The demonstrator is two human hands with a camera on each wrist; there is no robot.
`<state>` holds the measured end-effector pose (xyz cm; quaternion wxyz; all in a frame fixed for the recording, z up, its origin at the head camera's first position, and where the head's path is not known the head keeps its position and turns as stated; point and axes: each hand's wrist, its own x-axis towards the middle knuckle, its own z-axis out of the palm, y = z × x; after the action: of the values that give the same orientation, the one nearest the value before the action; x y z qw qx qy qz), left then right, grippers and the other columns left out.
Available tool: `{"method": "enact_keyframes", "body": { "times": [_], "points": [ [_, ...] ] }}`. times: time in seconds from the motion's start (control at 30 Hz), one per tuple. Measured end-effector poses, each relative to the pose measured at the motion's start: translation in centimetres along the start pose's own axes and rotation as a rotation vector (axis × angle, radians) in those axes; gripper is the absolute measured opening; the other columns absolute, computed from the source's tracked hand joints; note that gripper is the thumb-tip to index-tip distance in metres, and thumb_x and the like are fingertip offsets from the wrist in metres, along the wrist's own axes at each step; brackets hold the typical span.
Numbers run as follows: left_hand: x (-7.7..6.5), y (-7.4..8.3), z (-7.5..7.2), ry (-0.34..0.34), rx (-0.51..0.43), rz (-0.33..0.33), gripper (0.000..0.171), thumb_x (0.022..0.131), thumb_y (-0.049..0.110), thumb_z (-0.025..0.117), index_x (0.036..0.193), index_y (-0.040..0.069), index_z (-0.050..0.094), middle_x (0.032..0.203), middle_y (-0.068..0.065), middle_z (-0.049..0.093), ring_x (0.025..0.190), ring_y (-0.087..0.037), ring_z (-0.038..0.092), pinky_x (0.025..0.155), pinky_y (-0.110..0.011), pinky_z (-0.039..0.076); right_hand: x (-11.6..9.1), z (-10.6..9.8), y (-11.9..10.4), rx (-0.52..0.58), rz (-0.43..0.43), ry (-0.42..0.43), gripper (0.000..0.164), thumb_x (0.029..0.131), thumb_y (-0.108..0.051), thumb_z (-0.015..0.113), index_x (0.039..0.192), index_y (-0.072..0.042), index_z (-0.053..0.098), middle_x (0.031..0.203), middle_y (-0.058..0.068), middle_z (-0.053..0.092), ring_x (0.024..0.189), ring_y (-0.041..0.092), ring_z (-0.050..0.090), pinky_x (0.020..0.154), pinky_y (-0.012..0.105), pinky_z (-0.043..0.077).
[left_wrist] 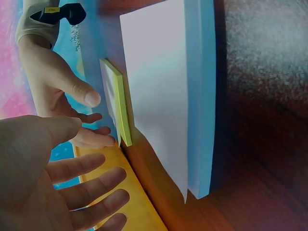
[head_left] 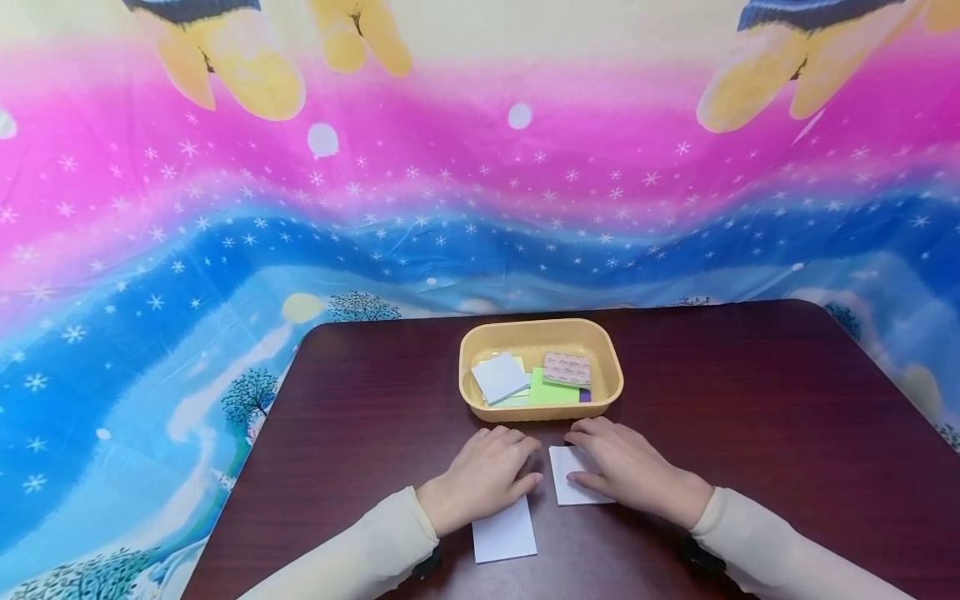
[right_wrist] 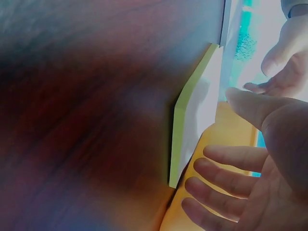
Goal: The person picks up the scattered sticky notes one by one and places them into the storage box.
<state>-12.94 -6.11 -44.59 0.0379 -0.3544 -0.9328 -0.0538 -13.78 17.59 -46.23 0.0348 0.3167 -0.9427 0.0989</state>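
Note:
Both hands hover over two sticky note pads in front of a yellow basket. In the head view my left hand (head_left: 480,477) is above the far end of a white-topped pad (head_left: 506,533), fingers loosely bent and thumb pointing right. The left wrist view shows this pad's thick light-blue side (left_wrist: 200,96). To the right, my right hand (head_left: 637,467) covers part of a smaller white-topped pad (head_left: 573,483), whose edge is yellow-green (right_wrist: 180,127) in the right wrist view. Its fingers are relaxed and spread, apart from the pad. Neither hand holds anything.
The yellow basket (head_left: 468,400) stands just beyond the fingertips. Inside are a white-topped pad (head_left: 500,378), a bright green pad (head_left: 553,390) and a pinkish printed pad (head_left: 567,368). A dark wooden table (head_left: 360,417) lies beneath; a colourful cloth (head_left: 450,183) hangs behind it.

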Motion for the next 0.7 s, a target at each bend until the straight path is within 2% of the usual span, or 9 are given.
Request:
{"method": "enact_keyframes", "body": {
  "times": [0.23,0.43,0.7],
  "points": [
    [0.00,-0.05,0.24,0.001,-0.005,-0.006,0.031,0.096,0.042,0.066,0.119,0.021,0.069,0.110,0.006,0.072,0.105,-0.014,0.064,0.085,-0.030,0.050,-0.13,0.11,0.04,0.003,-0.002,-0.042,0.062,0.075,-0.043,0.087,0.121,-0.006,0.069,0.116,0.005,0.067,0.105,0.021,0.061,0.082,0.041,0.055],
    [0.00,-0.10,0.31,-0.010,0.009,-0.012,0.032,0.096,0.043,0.065,0.119,0.021,0.069,0.111,0.006,0.072,0.106,-0.013,0.064,0.086,-0.029,0.050,-0.19,0.09,0.08,0.008,-0.044,-0.016,0.056,0.071,-0.042,0.089,0.113,-0.011,0.069,0.103,-0.002,0.062,0.091,0.015,0.056,0.068,0.032,0.049],
    [0.02,-0.05,0.55,-0.030,-0.002,-0.019,0.032,0.096,0.042,0.066,0.119,0.021,0.069,0.112,0.007,0.072,0.106,-0.013,0.064,0.085,-0.028,0.049,-0.09,-0.15,0.12,0.063,-0.015,-0.045,0.059,0.070,-0.041,0.090,0.116,-0.009,0.070,0.098,-0.002,0.058,0.083,0.011,0.050,0.063,0.026,0.043]
  ]
}}
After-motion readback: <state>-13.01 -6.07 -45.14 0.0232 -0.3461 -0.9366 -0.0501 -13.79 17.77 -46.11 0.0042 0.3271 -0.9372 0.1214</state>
